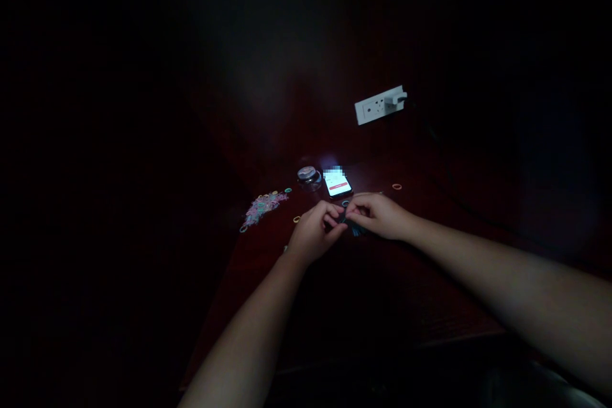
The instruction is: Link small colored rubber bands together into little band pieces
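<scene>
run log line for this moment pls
left hand: curled | right hand: pinching close by | held: too dark to tell | beyond: lit phone, jar | left side: pile of small bands

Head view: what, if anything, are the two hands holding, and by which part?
The left hand and right hand seem to pinch something thin between their fingertips; it is too dark to tell what, or which part is held.

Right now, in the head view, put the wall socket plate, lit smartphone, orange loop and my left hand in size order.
Largest to smallest:
1. Left hand
2. Wall socket plate
3. Lit smartphone
4. Orange loop
Apparent size only; the hand looks nearer.
</scene>
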Tool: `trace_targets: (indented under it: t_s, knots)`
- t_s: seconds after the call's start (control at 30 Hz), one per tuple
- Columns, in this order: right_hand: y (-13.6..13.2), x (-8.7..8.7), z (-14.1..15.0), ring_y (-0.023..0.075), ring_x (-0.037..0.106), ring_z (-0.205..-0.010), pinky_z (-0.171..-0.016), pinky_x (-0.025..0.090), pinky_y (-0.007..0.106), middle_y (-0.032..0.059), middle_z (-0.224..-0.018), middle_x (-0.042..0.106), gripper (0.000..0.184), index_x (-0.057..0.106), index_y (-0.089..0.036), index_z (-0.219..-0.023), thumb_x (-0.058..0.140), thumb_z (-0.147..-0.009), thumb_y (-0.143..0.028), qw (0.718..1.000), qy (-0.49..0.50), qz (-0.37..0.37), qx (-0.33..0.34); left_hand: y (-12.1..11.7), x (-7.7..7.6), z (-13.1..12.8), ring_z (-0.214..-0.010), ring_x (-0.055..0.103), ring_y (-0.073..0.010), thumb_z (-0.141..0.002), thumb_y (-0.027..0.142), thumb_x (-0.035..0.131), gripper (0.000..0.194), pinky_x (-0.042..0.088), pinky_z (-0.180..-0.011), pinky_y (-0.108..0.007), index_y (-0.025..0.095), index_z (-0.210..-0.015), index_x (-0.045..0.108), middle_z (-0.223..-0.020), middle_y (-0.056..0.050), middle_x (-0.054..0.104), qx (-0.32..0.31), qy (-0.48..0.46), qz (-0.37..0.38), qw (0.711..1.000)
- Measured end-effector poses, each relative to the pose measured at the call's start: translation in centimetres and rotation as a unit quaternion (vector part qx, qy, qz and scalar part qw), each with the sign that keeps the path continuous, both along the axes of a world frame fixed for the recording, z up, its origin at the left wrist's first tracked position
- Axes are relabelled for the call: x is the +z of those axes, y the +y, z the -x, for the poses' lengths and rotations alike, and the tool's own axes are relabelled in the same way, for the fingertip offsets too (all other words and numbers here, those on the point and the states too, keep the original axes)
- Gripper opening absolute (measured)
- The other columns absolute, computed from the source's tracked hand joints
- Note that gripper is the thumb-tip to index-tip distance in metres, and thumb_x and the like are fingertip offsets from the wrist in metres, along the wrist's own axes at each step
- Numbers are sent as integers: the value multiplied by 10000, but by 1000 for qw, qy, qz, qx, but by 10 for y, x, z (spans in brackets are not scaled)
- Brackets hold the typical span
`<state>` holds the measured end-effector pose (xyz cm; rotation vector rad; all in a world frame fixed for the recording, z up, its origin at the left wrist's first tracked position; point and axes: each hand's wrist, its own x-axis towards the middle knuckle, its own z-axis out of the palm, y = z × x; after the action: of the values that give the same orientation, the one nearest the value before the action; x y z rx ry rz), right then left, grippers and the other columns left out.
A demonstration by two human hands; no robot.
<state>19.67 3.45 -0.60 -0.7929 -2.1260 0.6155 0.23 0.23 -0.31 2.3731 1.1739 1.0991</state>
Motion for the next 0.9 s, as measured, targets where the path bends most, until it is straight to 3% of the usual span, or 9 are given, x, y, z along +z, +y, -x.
trace_targets:
  t_s: [0.13, 0.4, 0.7, 0.9]
  knots:
    - [-1, 1, 0, 112, 476, -598, -548, 353, 231, 16, -675, 555, 167, 650, -147, -750, 575, -820, -279, 1000, 8, -3, -3, 0, 0, 1, -699, 619, -110, -793, 221, 642, 154, 437, -592, -223, 201, -874, 512, -898, -17, 691, 37, 3, -4, 999]
    - [-2, 3, -2, 115, 493, -611, -573, 374, 235, 21, -688, 562, 156, 658, -138, -780, 552, -834, -240, 1000, -5, -12, -4, -3, 2, 0, -708, 638, -114, -786, 239, 653, 125, 459, -614, -223, 198, -846, 551, -872, -14, 703, 68, 1, -18, 998]
    - [-2, 4, -3, 135, 522, -653, -607, 392, 255, 43, -751, 602, 168, 644, -142, -825, 502, -855, -228, 1000, -19, -6, -2, -3, 4, 1, -682, 645, -113, -800, 236, 639, 95, 479, -607, -223, 188, -844, 570, -846, -24, 712, 47, -10, -38, 998]
    - [-3, 4, -3, 111, 471, -580, -534, 363, 232, 11, -686, 557, 163, 634, -144, -873, 536, -832, -268, 999, -11, 25, 22, -3, 4, 1, -687, 646, -110, -802, 242, 641, 95, 478, -617, -216, 185, -835, 572, -830, -21, 710, 51, -10, -46, 998]
